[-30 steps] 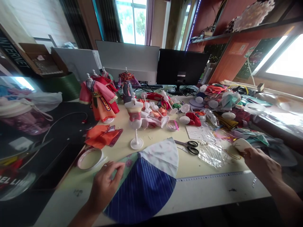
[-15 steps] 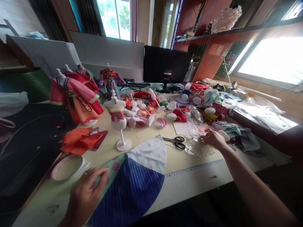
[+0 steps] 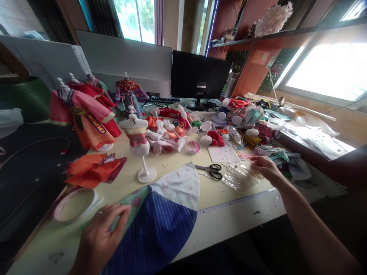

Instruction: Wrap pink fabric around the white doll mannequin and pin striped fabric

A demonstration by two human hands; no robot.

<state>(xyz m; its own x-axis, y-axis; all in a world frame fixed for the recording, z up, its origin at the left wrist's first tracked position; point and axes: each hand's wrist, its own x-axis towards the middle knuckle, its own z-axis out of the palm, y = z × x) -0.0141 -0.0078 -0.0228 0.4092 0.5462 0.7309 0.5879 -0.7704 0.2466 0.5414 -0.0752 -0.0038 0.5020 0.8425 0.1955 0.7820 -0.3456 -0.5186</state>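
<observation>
My left hand (image 3: 104,229) rests on the green floral part of a round patchwork cloth (image 3: 169,217), which also has navy striped and white panels. Its thumb and forefinger come together; whatever lies between them is hidden. At the right, my right hand (image 3: 265,168) pinches what looks like a thin yellowish cord (image 3: 259,176) above a crinkled clear plastic bag (image 3: 239,177). Black-handled scissors (image 3: 213,170) lie between the cloth and the bag. Behind the cloth stands a small white mannequin (image 3: 139,143) with a red and cream band around it.
Orange fabric pieces (image 3: 91,170) and a tape roll (image 3: 76,204) lie at the left. Dressed doll forms (image 3: 86,118) stand behind them. White stands and scraps (image 3: 169,137) cover the table's back, before a black monitor (image 3: 200,74). A ruler (image 3: 229,202) runs along the front.
My right hand has drawn back slightly to the right from the pile by the bag, and a thin cord now shows at its fingers. My left hand stays on the cloth. The view has shifted slightly.
</observation>
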